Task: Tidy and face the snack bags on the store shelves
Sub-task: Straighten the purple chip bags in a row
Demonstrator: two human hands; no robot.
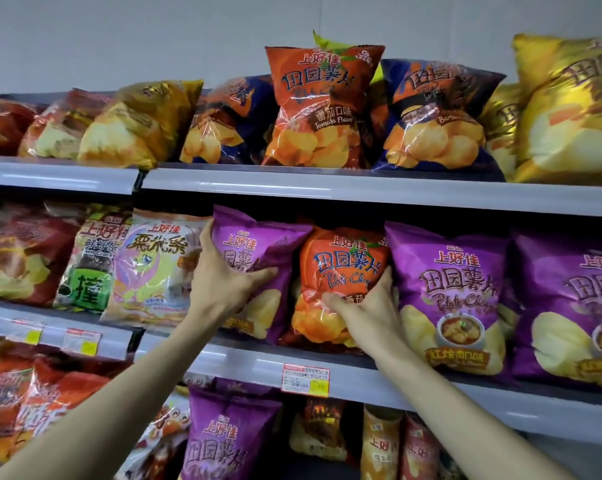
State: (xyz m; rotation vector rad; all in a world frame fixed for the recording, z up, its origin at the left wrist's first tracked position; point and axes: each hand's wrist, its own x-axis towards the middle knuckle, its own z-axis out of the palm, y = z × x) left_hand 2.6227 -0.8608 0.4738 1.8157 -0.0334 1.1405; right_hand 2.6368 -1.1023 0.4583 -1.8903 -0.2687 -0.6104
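A: What did the hands have hold of?

B: The left hand (pixel 223 278) gripped a purple bag (pixel 258 237), with the thumb up its left edge and the fingers curled across the front. The right hand (pixel 368 306) held an orange bag (pixel 341 268). Its thumb pressed on the front, and its fingers were tucked round the right edge.

A: Where were those two bags?

B: Both stood on the middle shelf (pixel 244 362), side by side and touching. The purple one leaned a little, its top corner up near the shelf above. The orange one sat lower and slightly behind it.

A: And right next to them?

B: A second purple bag (pixel 445 282) stood upright against the right hand's fingers, facing front. A third purple bag (pixel 569 306) was beside that, at the picture's edge. To the left of the left hand, a pale bag (pixel 154 268) leaned, with a green bag (pixel 88 261) beyond it.

A: Anything on the shelf rail?

B: A red and yellow price tag (pixel 305 380) hung below the orange bag, between the two forearms.

A: Higher up?

B: On the top shelf (pixel 327 187) an orange tomato bag (pixel 322 105) stood upright between two blue bags (pixel 438 112). Yellow bags (pixel 569 109) were piled at the right.

A: Lower down?

B: Another purple bag (pixel 223 438) stood on the shelf beneath.
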